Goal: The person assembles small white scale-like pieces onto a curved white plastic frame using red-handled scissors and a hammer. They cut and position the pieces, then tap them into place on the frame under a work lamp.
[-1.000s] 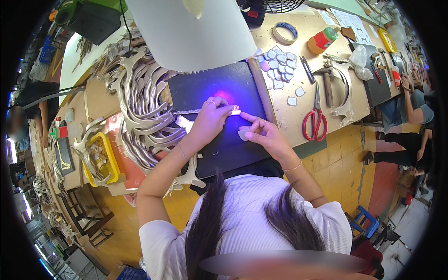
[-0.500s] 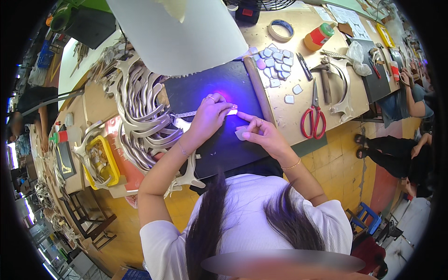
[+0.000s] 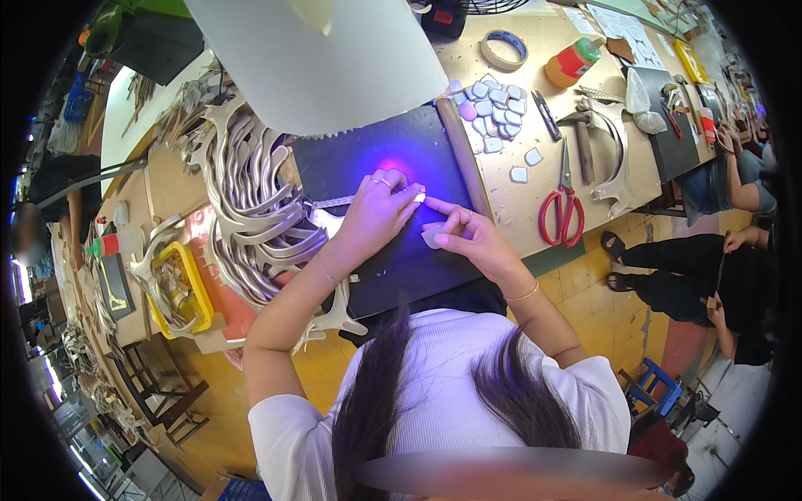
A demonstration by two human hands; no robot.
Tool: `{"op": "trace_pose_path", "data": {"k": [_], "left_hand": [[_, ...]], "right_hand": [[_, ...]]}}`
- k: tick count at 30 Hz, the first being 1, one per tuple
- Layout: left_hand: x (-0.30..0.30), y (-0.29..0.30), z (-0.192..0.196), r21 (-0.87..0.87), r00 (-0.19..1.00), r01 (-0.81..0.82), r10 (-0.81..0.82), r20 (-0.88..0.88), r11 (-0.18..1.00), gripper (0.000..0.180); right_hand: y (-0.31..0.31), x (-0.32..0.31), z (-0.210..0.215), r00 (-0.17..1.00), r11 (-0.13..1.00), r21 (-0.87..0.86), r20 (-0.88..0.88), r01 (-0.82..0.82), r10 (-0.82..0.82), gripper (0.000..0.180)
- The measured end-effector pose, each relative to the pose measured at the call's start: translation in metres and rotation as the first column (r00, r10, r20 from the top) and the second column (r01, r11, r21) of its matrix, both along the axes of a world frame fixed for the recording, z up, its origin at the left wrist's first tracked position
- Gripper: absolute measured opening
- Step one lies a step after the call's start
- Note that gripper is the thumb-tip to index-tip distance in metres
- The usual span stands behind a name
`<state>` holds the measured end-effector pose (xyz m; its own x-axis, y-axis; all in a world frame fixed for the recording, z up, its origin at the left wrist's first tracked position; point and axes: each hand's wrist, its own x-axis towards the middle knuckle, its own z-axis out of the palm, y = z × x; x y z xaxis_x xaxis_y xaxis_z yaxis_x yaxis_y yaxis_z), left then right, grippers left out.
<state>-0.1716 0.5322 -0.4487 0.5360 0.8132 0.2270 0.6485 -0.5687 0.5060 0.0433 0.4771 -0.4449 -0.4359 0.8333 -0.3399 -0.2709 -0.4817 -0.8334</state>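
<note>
My left hand [image 3: 376, 210] is closed, pinching the end of a silvery strap piece with a braided section [image 3: 332, 203]. Its bright white tip [image 3: 419, 198] pokes out past the fingertips under bluish-violet light. My right hand [image 3: 474, 240] stretches its index finger to that tip, while thumb and curled fingers grip a small grey rounded patch [image 3: 433, 237]. Both hands are over a black work mat [image 3: 409, 259]. To the left lies a thick stack of curved silvery strap pieces [image 3: 251, 192]. My left fingers hide much of the held end.
A white lamp shade [image 3: 326, 67] hangs over the mat's far side. To the right are a wooden rod [image 3: 464, 159], piled grey patches [image 3: 501, 113], red-handled scissors [image 3: 561, 215], a cutter [image 3: 546, 115], a tape roll [image 3: 504, 50] and a bottle [image 3: 573, 63]. A yellow tray [image 3: 200, 292] stands left.
My hands keep nearly the same pose, the right index finger still at the strap's tip. A person at the right has shifted their legs and hands.
</note>
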Motion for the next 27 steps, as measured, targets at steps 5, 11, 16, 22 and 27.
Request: {"op": "trace_pose_path", "data": {"k": [5, 11, 16, 22, 27], "left_hand": [[0.002, -0.001, -0.005, 0.02, 0.999, -0.026, 0.025, 0.037, 0.999, 0.022], [0.002, -0.003, -0.006, 0.008, 0.999, -0.03, 0.029, 0.041, 1.0, 0.021], [0.002, -0.004, -0.009, 0.078, 0.996, -0.049, 0.043, 0.072, 0.996, 0.02], [0.0, -0.006, -0.013, 0.069, 0.996, -0.029, 0.023, 0.087, 0.997, 0.021], [-0.001, -0.005, -0.013, 0.075, 0.995, -0.007, 0.0, 0.101, 0.997, 0.019]], "right_hand": [[0.006, 0.003, 0.006, 0.994, 0.992, 0.123, 0.106, 0.021, -0.034, 0.014], [0.044, 0.015, 0.032, 0.735, 0.917, 0.337, 0.673, -0.214, -0.076, 0.012], [0.058, -0.001, 0.031, 0.63, 0.694, 0.548, 0.757, -0.468, -0.172, 0.014], [0.063, -0.002, 0.021, 0.533, 0.661, 0.515, 0.822, -0.546, -0.2, 0.013], [0.066, -0.005, 0.021, 0.466, 0.648, 0.471, 0.863, -0.598, -0.197, 0.015]]}}
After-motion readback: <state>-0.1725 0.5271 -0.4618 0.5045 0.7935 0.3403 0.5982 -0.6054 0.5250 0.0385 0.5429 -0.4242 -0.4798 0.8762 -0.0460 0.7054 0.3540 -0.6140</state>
